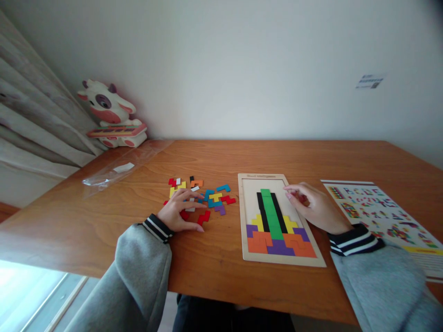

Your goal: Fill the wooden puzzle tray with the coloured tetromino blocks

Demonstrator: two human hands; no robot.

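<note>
My left hand [180,210] is open, palm down, with thumb and fingers spread over a loose pile of coloured puzzle pieces. A red piece [204,217] lies by its thumb. Blue, yellow and purple pieces, among them a purple one [220,210], lie to its right. Part of the pile is hidden under the fingers. My right hand [316,210] hovers at the right edge of a wooden puzzle board [244,255], its thumb and forefinger slightly apart, with nothing visible between them. Inside the frame, a green column [272,214] stands between black strips, above yellow, purple and orange pieces.
A printed pattern sheet [382,210] lies right of the board, partly under my right sleeve. At the back left, a cow-shaped toy keyboard [116,115] stands against the wall. A clear plastic bag [114,175] lies in front of it. The table's front edge is near my lap.
</note>
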